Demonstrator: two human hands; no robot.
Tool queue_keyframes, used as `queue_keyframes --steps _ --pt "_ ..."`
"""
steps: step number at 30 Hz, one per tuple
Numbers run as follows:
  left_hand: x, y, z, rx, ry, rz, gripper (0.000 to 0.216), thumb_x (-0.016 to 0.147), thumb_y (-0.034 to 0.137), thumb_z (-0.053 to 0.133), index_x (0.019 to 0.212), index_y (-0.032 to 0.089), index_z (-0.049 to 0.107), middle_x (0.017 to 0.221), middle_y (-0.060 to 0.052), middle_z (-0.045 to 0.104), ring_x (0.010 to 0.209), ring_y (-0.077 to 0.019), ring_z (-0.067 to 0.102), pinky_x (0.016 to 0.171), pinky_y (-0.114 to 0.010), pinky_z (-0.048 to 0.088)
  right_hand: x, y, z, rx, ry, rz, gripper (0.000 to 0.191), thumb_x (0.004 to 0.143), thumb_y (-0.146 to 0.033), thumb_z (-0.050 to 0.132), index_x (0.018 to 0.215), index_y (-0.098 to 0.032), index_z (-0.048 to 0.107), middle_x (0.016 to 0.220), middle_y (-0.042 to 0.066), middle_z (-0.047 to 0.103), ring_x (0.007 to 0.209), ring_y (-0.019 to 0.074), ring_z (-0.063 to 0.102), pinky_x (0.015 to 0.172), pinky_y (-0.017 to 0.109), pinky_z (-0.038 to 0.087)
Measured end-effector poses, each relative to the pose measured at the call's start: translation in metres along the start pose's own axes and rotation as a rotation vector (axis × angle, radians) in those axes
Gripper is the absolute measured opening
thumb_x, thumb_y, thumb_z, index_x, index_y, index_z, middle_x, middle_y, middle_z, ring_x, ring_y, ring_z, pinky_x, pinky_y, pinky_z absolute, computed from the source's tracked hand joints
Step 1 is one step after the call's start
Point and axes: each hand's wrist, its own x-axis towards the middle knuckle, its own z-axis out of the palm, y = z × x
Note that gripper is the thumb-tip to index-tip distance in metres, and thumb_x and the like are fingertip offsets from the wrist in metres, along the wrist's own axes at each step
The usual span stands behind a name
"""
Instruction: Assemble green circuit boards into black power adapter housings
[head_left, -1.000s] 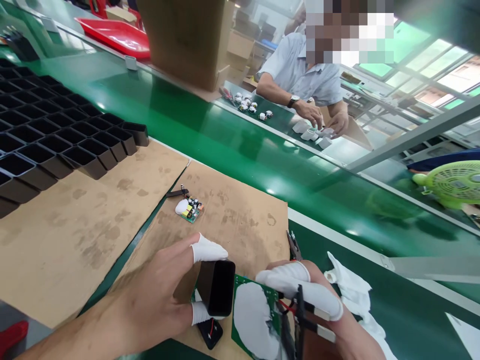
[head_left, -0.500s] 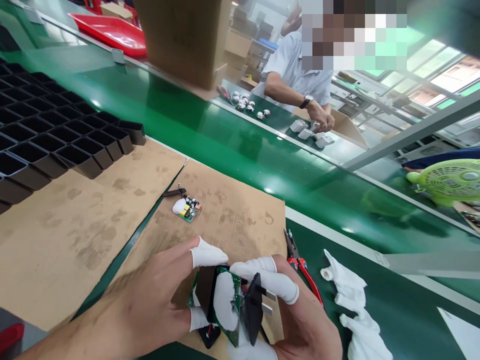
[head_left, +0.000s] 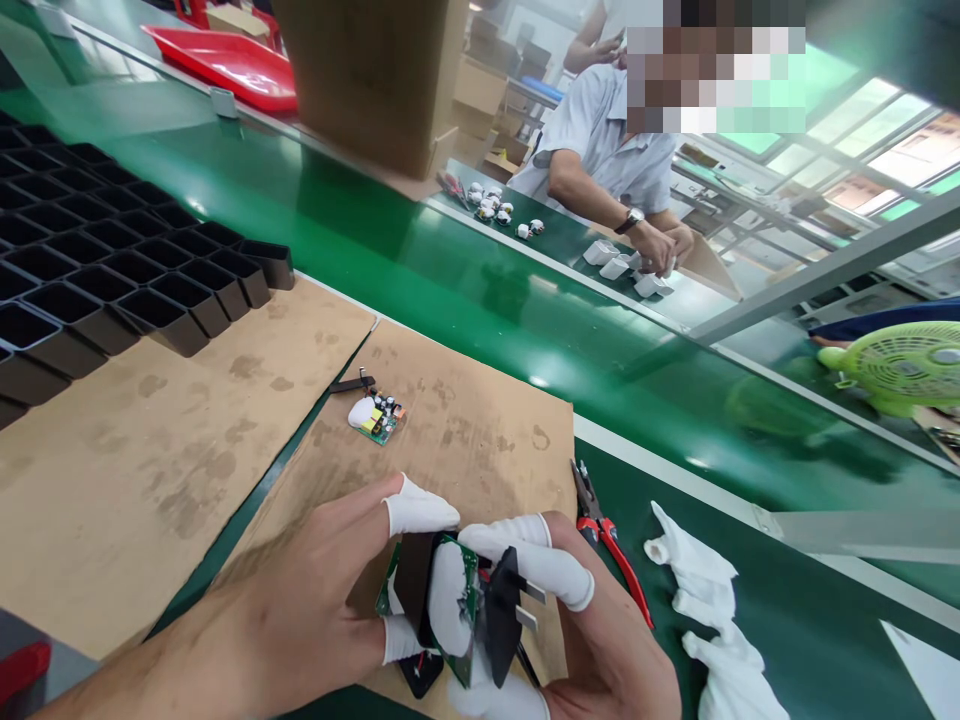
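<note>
My left hand (head_left: 322, 580), in white finger cots, pinches a dark plate (head_left: 414, 580) between thumb and finger. Against that plate sits a green circuit board (head_left: 450, 605) with a thick white blob on its face. My right hand (head_left: 600, 620), also in finger cots, grips a black plug cover (head_left: 504, 615) with two metal prongs, close beside the board. Part of the join is hidden by my fingers. Below my left thumb lies a black piece (head_left: 420, 675) with a red wire. Another populated circuit board (head_left: 379, 415) rests on the cardboard (head_left: 465, 420) ahead.
Red-handled pliers (head_left: 611, 545) and crumpled white cloths (head_left: 697, 565) lie on the right. Rows of black open cases (head_left: 157, 310) stand at left. Across the green bench, a co-worker (head_left: 600, 170) handles white housings (head_left: 615, 265). A green fan (head_left: 907, 355) stands far right.
The plug cover and board have tilted slightly in my fingers, the grip staying the same. Across the bench, the co-worker's hands have shifted a little to the right.
</note>
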Motion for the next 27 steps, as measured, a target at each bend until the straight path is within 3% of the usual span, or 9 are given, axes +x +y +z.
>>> queue_keyframes --steps 3,9,15,20,24,27 --pt "-0.001 -0.003 0.002 -0.005 0.019 0.002 0.058 0.084 0.009 0.079 0.136 0.034 0.072 0.122 0.001 0.088 0.118 -0.0284 0.085 0.115 -0.041 0.068 -0.001 0.001 0.001 -0.010 0.012 -0.014 0.082 0.091 -0.029 0.102 0.164 -0.034 0.064 0.134 0.016 0.078 0.111 0.0327 0.084 0.089 0.036 0.075" --pt "0.000 -0.002 0.002 -0.026 -0.001 -0.020 0.064 0.084 0.007 0.081 0.141 0.035 0.072 0.124 0.002 0.086 0.113 -0.0247 0.084 0.095 -0.031 0.071 -0.002 0.003 0.002 -0.015 0.010 -0.006 0.080 0.094 -0.030 0.100 0.165 -0.035 0.063 0.135 0.015 0.077 0.113 0.0313 0.084 0.092 0.035 0.075" --pt "0.001 0.001 0.001 -0.077 0.015 -0.006 0.063 0.083 0.005 0.080 0.137 0.035 0.072 0.123 0.003 0.086 0.111 -0.0242 0.084 0.097 -0.032 0.071 0.003 0.000 0.001 -0.032 -0.021 0.008 0.077 0.094 -0.031 0.099 0.163 -0.036 0.064 0.134 0.013 0.078 0.112 0.0316 0.083 0.092 0.035 0.075" --pt "-0.003 -0.003 0.002 -0.041 0.033 0.020 0.054 0.089 0.011 0.082 0.136 0.035 0.070 0.120 0.003 0.088 0.111 -0.0240 0.086 0.112 -0.036 0.068 0.005 -0.001 0.000 -0.026 -0.027 -0.014 0.073 0.098 -0.030 0.096 0.164 -0.035 0.064 0.129 0.012 0.078 0.108 0.0283 0.083 0.094 0.033 0.074" --pt "-0.002 -0.003 0.001 -0.034 0.046 -0.001 0.060 0.090 0.014 0.087 0.143 0.037 0.069 0.130 0.002 0.087 0.117 -0.0239 0.086 0.102 -0.030 0.071 -0.004 0.004 -0.002 -0.021 0.097 0.008 0.065 0.091 -0.038 0.101 0.150 -0.032 0.074 0.121 0.013 0.079 0.099 0.0337 0.084 0.081 0.039 0.076" --pt "0.001 -0.001 0.001 -0.079 0.031 -0.003 0.054 0.095 0.019 0.087 0.142 0.037 0.070 0.128 0.002 0.087 0.113 -0.0226 0.087 0.094 -0.027 0.072 -0.009 0.003 -0.002 0.015 0.226 -0.003 0.054 0.095 -0.051 0.094 0.141 -0.029 0.078 0.115 0.014 0.078 0.096 0.0361 0.084 0.073 0.039 0.074"
